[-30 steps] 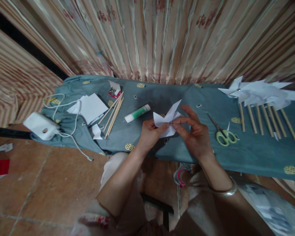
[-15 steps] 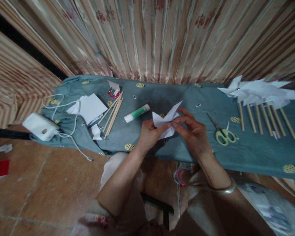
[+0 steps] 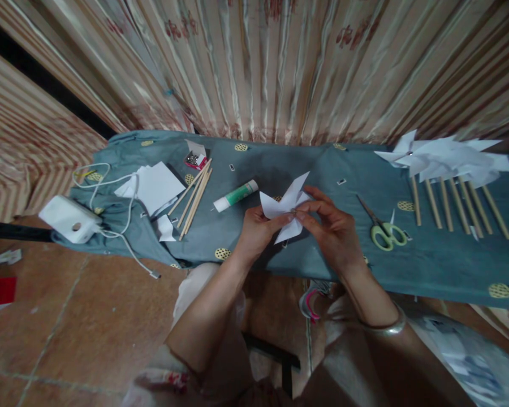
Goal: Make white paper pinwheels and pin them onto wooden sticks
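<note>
A white paper pinwheel [image 3: 285, 207] is held between both hands just above the blue-grey cloth [image 3: 280, 164] on the table. My left hand [image 3: 254, 233] grips it from the left, thumb and fingers closed on the paper. The thumb and forefinger of my right hand [image 3: 333, 229] pinch something small at the pinwheel's centre; it looks like a pin. A silver bangle [image 3: 385, 328] sits on my right wrist.
Green-handled scissors [image 3: 382, 229] lie right of my hands. Several finished pinwheels on wooden sticks [image 3: 449, 169] lie at far right. A glue stick [image 3: 236, 195], loose sticks [image 3: 195, 198], a small pin box [image 3: 195, 159], white paper [image 3: 156, 183] and a white charger with cable [image 3: 70, 217] lie left.
The pinwheel has turned slightly in my hands and its lower blade now shows more below my fingers. Both hands stay in the same place.
</note>
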Available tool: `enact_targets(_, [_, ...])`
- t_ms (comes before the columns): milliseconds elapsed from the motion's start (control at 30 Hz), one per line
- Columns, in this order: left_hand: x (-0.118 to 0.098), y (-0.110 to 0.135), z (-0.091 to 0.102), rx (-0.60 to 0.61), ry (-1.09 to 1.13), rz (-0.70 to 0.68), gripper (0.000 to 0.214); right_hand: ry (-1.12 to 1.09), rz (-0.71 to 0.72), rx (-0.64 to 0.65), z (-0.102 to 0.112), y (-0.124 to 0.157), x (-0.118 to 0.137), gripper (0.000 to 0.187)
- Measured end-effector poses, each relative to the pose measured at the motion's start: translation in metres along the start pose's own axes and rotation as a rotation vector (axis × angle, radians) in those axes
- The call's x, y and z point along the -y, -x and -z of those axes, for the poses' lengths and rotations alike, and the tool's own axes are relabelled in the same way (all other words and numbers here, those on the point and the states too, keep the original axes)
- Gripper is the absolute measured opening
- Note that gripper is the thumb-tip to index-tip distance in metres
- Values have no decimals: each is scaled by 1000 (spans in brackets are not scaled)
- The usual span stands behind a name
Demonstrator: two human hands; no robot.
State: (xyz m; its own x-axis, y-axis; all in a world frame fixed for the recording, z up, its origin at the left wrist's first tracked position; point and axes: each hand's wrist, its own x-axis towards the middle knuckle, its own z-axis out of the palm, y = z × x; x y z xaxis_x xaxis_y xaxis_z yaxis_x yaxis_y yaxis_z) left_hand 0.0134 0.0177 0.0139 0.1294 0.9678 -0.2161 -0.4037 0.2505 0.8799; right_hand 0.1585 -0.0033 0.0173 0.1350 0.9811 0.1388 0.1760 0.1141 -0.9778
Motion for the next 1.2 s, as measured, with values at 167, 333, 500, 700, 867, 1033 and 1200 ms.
enact_targets(167, [0,-1,0,-31,14,19,33,38,24,6,1,2,3,6])
enact_targets(333, [-1,-1,-1,-51,29,13,33,96,66,2,2,4,7,7])
enact_targets(500, [-1,-1,-3,-47,0,-11,30,206,163,-30,2,7,11,4])
enact_targets(700, [-1,1,-4,-29,-41,-34,26,242,182,-46,4,7,10,4])
enact_targets(867, [0,1,-4,-28,-64,-27,28,246,180,-45,6,6,8,5])
enact_targets(1033, [0,1,-4,-32,-81,-16,26,253,162,-39,7,6,8,3])
enact_targets(1200, [0,2,-3,-17,-89,-31,23,236,155,-33,6,6,9,3])
